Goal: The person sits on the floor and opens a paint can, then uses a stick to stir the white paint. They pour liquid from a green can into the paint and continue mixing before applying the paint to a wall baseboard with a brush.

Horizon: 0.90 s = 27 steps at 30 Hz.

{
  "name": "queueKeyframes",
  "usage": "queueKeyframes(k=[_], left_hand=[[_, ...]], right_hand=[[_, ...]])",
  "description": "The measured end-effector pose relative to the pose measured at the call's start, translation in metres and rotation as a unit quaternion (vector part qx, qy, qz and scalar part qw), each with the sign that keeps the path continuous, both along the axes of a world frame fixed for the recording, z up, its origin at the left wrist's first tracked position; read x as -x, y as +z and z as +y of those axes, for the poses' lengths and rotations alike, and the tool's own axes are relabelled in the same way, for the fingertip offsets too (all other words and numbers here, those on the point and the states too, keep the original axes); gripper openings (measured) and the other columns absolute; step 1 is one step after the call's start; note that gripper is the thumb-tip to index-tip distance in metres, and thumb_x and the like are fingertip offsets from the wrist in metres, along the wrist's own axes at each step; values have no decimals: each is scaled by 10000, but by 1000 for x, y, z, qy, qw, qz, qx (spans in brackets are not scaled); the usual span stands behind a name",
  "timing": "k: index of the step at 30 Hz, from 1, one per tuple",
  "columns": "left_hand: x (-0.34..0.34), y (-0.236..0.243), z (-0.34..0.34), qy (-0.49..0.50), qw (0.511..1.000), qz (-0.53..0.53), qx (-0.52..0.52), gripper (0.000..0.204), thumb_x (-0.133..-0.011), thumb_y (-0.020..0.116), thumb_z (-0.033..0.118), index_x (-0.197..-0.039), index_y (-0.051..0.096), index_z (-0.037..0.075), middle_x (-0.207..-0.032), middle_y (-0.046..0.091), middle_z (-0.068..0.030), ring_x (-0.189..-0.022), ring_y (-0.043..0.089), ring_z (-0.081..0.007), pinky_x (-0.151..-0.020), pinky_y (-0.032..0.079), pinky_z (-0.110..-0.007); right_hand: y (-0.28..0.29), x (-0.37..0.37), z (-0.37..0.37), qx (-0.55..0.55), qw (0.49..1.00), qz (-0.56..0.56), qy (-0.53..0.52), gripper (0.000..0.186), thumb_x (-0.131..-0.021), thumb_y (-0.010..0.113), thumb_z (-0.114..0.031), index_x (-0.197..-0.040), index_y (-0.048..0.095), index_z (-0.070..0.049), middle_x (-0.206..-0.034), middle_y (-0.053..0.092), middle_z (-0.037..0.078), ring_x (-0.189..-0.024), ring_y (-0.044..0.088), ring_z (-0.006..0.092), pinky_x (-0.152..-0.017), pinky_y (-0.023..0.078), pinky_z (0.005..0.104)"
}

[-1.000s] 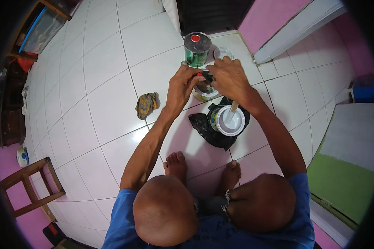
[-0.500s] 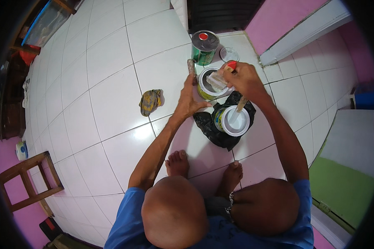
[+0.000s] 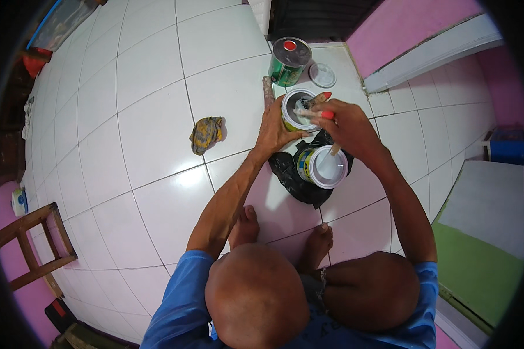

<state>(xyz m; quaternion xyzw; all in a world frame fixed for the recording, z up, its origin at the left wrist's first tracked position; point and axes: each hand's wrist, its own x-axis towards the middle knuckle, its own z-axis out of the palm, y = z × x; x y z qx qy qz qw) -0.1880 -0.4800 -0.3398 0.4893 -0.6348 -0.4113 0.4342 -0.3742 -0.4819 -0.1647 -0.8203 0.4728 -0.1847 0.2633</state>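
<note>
My left hand (image 3: 273, 134) grips the side of an open paint can (image 3: 290, 121), beside an upright mottled stick (image 3: 267, 88). My right hand (image 3: 349, 125) is closed on paintbrushes with red-tipped handles (image 3: 327, 115), their whitened bristle ends inside that can. Just below, a second can (image 3: 326, 171) of white paint holds a pale stirring stick (image 3: 335, 149) and sits on a crumpled black plastic bag (image 3: 285, 180). Behind them stand a green tin with a red cap (image 3: 282, 72) and a round lid (image 3: 322, 74). A stained yellow-grey rag (image 3: 205, 135) lies to the left.
A pink wall (image 3: 390, 32) and white doorframe (image 3: 425, 58) are behind on the right. A green-and-white board (image 3: 471, 238) and blue container (image 3: 503, 145) are at right. A wooden frame (image 3: 35, 270) and shelved plastic box (image 3: 58, 23) are at left.
My left hand has moved from the red-tipped brush to the can's side. My right hand has shifted rightward with the brushes, whose red handle ends now point to the right.
</note>
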Motion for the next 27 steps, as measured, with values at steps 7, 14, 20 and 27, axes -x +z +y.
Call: queueKeyframes(k=[7,14,20,27], left_hand=[[-1,2,2,25,999,13,-23,1091,-577,998,282,-1460,427,-8,-1367,578,-233,-1315,516,-426,-1112,421,-495],[1,12,2,16,999,33,-33,1038,-569,967,200,-1444,452,-15,-1359,588,-230,-1290,539,-426,-1112,428,-492],[0,3,3,34,999,7,-16,1068,-561,972,235,-1455,443,-10,-1365,586,-225,-1298,536,-417,-1131,405,-496],[1,-10,-3,18,1000,-19,-8,1132,-558,990,310,-1486,415,14,-1401,574,-200,-1341,502,-408,-1191,319,-519]], right_hand=[[19,2,9,-55,994,71,68,251,-908,767,-147,-1117,723,-15,-955,707,153,-803,700,321,-731,545,401],[27,11,7,-28,991,85,103,257,-907,762,-134,-1120,713,1,-964,707,144,-818,707,298,-751,543,400],[34,8,8,-88,991,71,76,246,-912,754,-132,-1119,720,-3,-983,712,140,-828,710,303,-767,541,400],[42,11,10,-118,989,68,52,234,-922,747,-132,-1116,729,-3,-1015,729,127,-864,723,265,-792,547,386]])
